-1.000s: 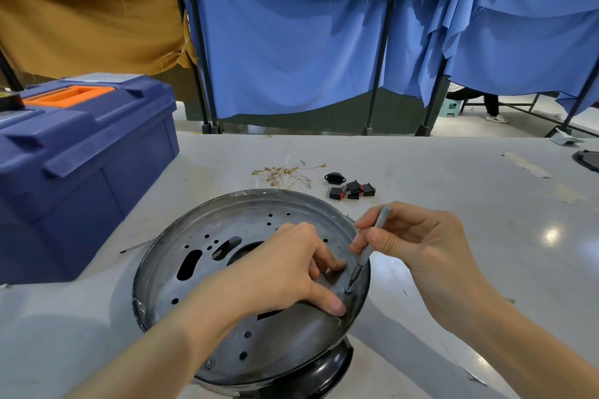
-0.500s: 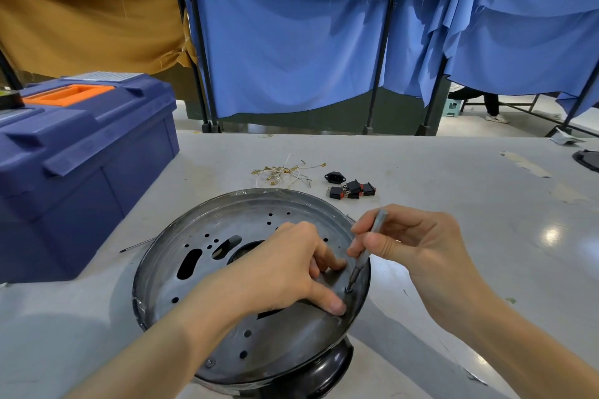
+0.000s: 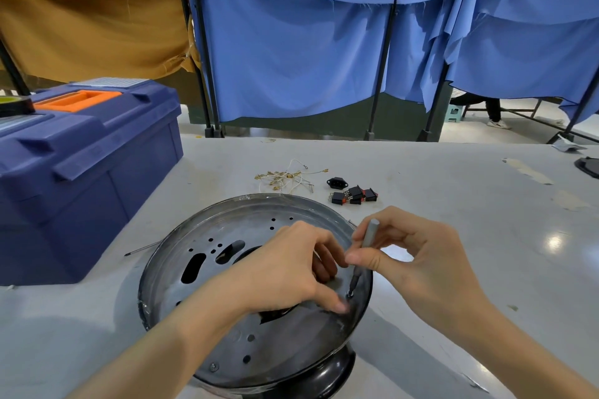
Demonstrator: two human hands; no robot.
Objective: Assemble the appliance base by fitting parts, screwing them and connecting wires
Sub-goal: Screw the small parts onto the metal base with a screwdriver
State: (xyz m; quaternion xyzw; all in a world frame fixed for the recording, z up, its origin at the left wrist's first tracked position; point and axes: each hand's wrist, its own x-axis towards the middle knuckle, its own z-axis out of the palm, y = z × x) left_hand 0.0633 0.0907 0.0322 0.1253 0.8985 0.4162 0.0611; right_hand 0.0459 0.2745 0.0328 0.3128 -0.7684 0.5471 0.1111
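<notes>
Blue curtains [image 3: 291, 58]: hung on dark poles across the back, beside a tan cloth [image 3: 90, 19] at the left.

Table [image 3: 453, 204]: pale grey, carrying everything listed below.

Toolbox [image 3: 81, 178]: dark blue with an orange handle [image 3: 77, 100], lid closed, at the table's left side, well apart from the hands.

Appliance base [image 3: 246, 227]: round, dark metal, pierced with holes and slots, on the table near its front edge, directly under both hands.

Left hand [image 3: 285, 272]: resting on the base, fingers bent under, thumb pressed flat on the metal just beside the screw; cannot tell whether anything is held beneath the fingers.

Right hand [image 3: 418, 256]: pinching the screwdriver between thumb and fingertips, over the right rim of the base.

Screwdriver [image 3: 366, 240]: slim, grey handle, tilted slightly, tip down on the screw.

Thin metal rod [image 3: 142, 249]: lying flat between toolbox and base.

Wires [image 3: 285, 176]: loose tangle, white with brass ends, just beyond the base.

Switches [image 3: 355, 195]: small black and red cluster, right of the wires.

Socket [image 3: 336, 182]: black, just beside the switches.

Screw [image 3: 350, 294]: in a hole near the base's right rim, touched by the screwdriver tip.
</notes>
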